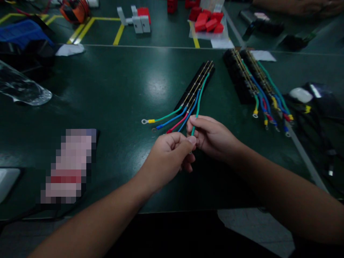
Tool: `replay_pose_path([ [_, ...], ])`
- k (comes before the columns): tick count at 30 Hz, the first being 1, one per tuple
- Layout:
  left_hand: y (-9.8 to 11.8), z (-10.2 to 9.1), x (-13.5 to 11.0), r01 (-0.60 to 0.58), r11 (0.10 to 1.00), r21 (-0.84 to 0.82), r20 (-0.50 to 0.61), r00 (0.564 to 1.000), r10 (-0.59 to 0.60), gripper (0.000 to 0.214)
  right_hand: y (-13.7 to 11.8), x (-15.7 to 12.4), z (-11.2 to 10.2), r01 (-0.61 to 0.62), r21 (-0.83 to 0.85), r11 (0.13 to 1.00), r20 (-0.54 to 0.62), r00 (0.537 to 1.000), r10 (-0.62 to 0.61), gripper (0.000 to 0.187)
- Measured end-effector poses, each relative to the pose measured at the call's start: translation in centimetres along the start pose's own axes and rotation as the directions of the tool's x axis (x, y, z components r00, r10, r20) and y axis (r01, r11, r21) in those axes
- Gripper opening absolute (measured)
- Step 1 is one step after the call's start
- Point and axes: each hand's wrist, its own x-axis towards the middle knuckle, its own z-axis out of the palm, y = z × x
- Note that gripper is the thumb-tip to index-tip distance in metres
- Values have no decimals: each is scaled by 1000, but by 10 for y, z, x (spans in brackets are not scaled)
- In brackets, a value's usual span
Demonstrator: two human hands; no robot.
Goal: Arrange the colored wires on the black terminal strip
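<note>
A black terminal strip (192, 86) with brass-coloured bars lies slanted on the dark green table in front of me. Green, blue and red wires run from it, and a ring terminal (145, 122) with a yellow sleeve shows at the left wire's end. My left hand (173, 150) pinches the lower end of the long green wire (202, 91) between thumb and finger. Just above, my right hand (208, 134) grips the same wire, fingers closed. The wire's tip is hidden by my fingers.
Two similar wired strips (242, 77) lie at the right. Red blocks (208, 21) rest on a plastic bag behind, near grey connectors (141, 23). A blurred-out device (70, 165) lies left, with clear plastic (24, 87) beyond. Another person's arm (301, 7) is at the far right.
</note>
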Motion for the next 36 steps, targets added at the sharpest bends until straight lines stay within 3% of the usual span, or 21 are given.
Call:
replay_pose_path([
  [3, 0, 0, -2, -100, 981, 164, -59, 992, 111, 30, 0, 1, 1, 40, -36, 999, -33, 999, -42, 26],
  [8, -1, 0, -5, -144, 921, 361, -97, 977, 191, 31, 2, 1, 1, 40, -26, 999, -32, 999, -41, 26],
  [14, -5, -1, -5, -202, 739, 642, -115, 928, 354, 28, 4, 1, 1, 47, -21, 999, -39, 998, -48, 26],
  [21, -6, -2, -4, -291, 573, 766, -51, 862, 505, 24, 5, 1, 3, 52, -36, 998, -43, 998, -54, 27],
  [26, -8, -1, -3, -277, 488, 827, -58, 822, 566, 18, 5, 1, 3, 56, -55, 997, -57, 997, -59, 27],
  [28, -10, -2, -3, -262, 420, 869, -46, 803, 595, 18, 5, 1, 3, 58, -59, 997, -56, 997, -61, 27],
  [32, -16, -5, -3, -219, 192, 957, 47, 765, 642, 21, 5, 0, 4, 56, -48, 997, -43, 997, -58, 28],
  [36, -18, -6, -3, -189, 30, 982, 128, 766, 630, 28, 6, -1, 4, 56, -38, 998, -43, 997, -58, 29],
])
